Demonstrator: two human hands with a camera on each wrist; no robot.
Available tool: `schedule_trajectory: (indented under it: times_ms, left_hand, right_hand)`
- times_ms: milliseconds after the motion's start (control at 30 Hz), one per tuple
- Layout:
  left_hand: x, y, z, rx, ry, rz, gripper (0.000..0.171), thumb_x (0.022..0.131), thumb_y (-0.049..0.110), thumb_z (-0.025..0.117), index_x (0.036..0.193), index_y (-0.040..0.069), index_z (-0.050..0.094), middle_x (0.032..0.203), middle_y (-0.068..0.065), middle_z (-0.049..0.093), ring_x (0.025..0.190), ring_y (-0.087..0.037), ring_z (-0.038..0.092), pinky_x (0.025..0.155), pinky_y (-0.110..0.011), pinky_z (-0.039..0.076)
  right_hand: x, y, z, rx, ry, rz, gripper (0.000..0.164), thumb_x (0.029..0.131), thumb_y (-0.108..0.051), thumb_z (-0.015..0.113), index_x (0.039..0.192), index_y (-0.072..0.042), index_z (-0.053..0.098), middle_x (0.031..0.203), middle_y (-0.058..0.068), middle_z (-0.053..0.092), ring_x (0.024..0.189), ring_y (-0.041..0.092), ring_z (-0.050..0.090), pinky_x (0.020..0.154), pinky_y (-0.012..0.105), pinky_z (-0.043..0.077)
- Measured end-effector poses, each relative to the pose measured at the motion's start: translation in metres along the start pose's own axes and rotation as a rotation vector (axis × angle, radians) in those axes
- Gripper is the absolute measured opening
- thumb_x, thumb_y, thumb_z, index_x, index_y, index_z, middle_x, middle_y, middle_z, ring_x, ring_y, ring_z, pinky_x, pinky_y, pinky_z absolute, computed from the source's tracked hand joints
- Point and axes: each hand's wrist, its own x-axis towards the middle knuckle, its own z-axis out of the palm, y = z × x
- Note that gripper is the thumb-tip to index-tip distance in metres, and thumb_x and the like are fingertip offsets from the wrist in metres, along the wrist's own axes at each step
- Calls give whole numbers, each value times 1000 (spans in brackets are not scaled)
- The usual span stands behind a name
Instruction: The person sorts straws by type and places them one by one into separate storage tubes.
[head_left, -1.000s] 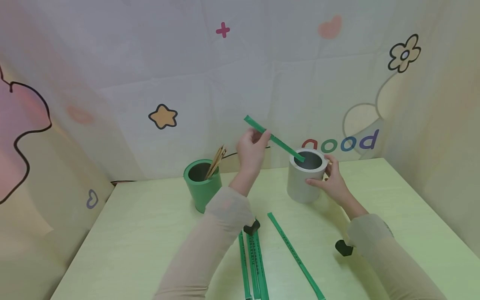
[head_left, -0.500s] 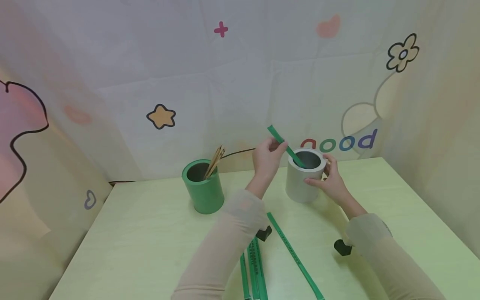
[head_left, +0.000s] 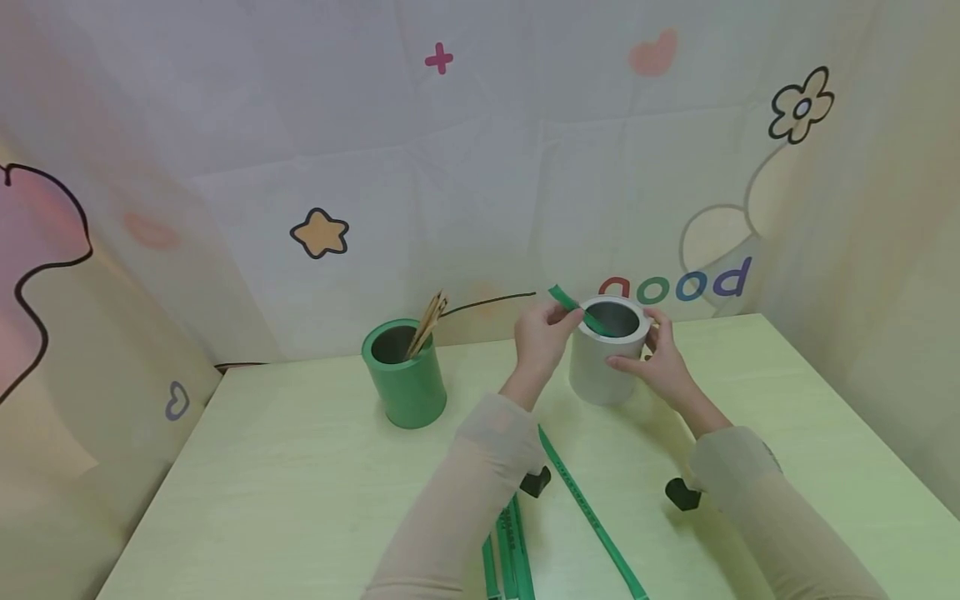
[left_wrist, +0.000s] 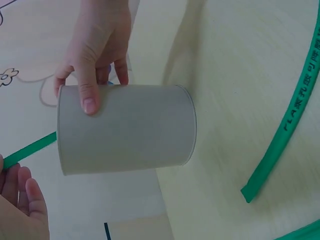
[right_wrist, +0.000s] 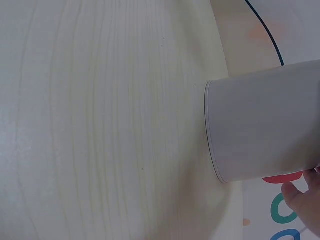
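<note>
In the head view my left hand (head_left: 542, 337) pinches a green-wrapped straw (head_left: 564, 297) near its upper end. The straw slants down past the rim into a pale grey cylindrical holder (head_left: 603, 371), which hides its lower end from the left wrist view. My right hand (head_left: 666, 362) grips that holder on its right side near the top, thumb on the front. The holder stands upright on the table. From the left wrist camera, the straw (left_wrist: 31, 149) runs between my left fingertips and the holder's mouth. The right wrist view shows the holder's side (right_wrist: 265, 125) and part of my right hand (right_wrist: 302, 202).
A green holder (head_left: 408, 387) with several thin wooden sticks (head_left: 427, 325) stands to the left. One wrapped straw (head_left: 592, 517) lies in front of the grey holder. More straws (head_left: 513, 550) lie partly under my left sleeve. A printed curtain (head_left: 480, 167) hangs behind the table.
My left hand has moved right and a little lower, bringing the straw from above the grey holder down into its mouth. The right hand has kept its grip in place.
</note>
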Motion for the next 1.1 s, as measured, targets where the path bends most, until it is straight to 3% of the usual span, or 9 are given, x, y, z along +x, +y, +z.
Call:
schedule_trajectory:
  times_ms: [267,533,1100]
  left_hand:
    - [-5,-7,0,21,-14,-30,21,83,26,62,100,15,68,98,2,67,94,-11,59,80,-25,49]
    - [-9,-17,-9,27,-19,-27,20,83,26,62,99,15,67,96,2,67,90,-11,60,78,-27,49]
    - [-13,-33,-47,82,-100,4,33,81,23,64,113,17,57,99,-1,65,84,-15,62,72,-26,50]
  right_hand:
    - [2,1,2,-22,-7,11,93,77,-22,68,137,-15,-3,147,18,11,135,39,4,99,66,11]
    - [1,1,3,-23,-8,13,93,76,-22,69,136,-16,-2,146,18,13,135,38,5,100,65,11]
    - [2,0,0,-32,-6,34,96,76,-25,70,137,-16,-3,147,19,8,135,39,4,100,64,10]
